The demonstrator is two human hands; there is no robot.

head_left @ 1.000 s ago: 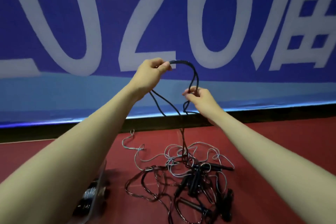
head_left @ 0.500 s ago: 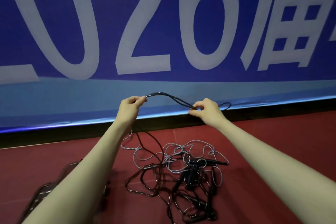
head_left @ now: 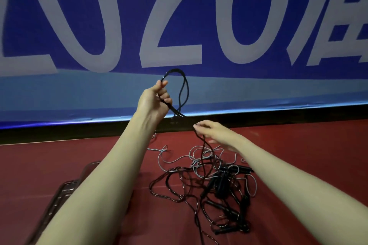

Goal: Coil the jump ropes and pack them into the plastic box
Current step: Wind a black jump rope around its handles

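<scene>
Tangling rope pile (head_left: 215,183) beside plastic box (head_left: 59,195).

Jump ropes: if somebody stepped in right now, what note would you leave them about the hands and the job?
Left hand: raised, gripping a few loops of black rope.
Right hand: lower, blurred; the strand runs down past its fingers, grip unclear.
Tangled pile of ropes lies on the red floor, black and grey together.
Plastic box sits at lower left, mostly behind the left arm; contents hidden.
Done: a coil started.
Left: finish it, untangle and coil the others, pack all.
</scene>
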